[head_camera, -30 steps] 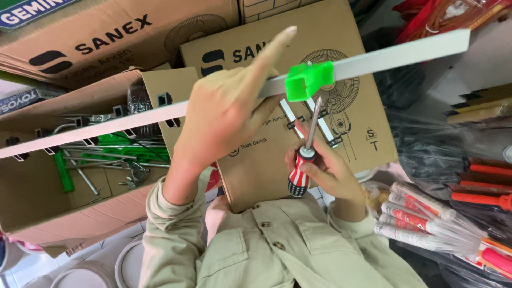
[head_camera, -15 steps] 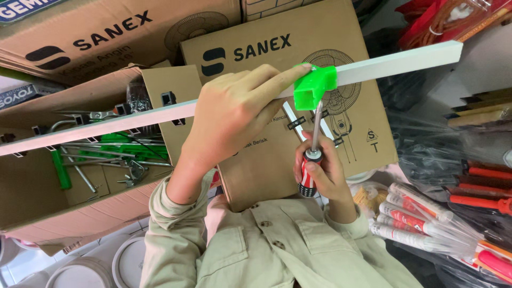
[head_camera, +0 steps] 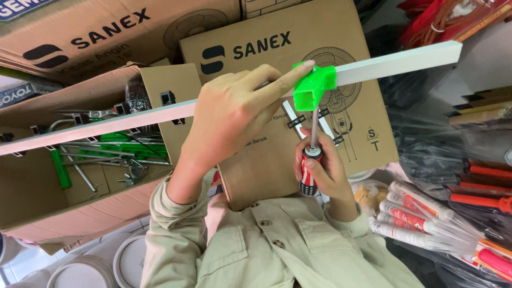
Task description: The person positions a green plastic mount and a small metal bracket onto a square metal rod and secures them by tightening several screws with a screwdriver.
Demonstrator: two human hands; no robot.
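Trouble can come from the thin metal tip of the red and black striped screwdriver (head_camera: 309,162); we hold it in our right hand (head_camera: 322,173), fingers wrapped tight round the handle, and the tip points up into the bright green plastic corner piece (head_camera: 313,85); if we push crooked, we think the tip can slip out and poke our left hand (head_camera: 234,114); that hand is very close, closed over the long white flat bar (head_camera: 397,60), with one finger stretched out on top of the green piece. We also think the bar can tip or twist, because it is long and we grip it at one spot only; then the green piece, which sits on the bar just beside our left hand, can slide out of place; the screw itself is hidden, so we cannot tell how far in it is.

We see no table under the work; we hold it all in the air in front of our pale green shirt (head_camera: 277,250). Big brown cardboard boxes (head_camera: 330,32) crowd the room behind the bar; one open box (head_camera: 90,154) at the left holds metal rods and green parts; at the right, tubes and red-handled tools (head_camera: 426,213) lie in clear plastic bags; round white tubs (head_camera: 85,272) sit down low.
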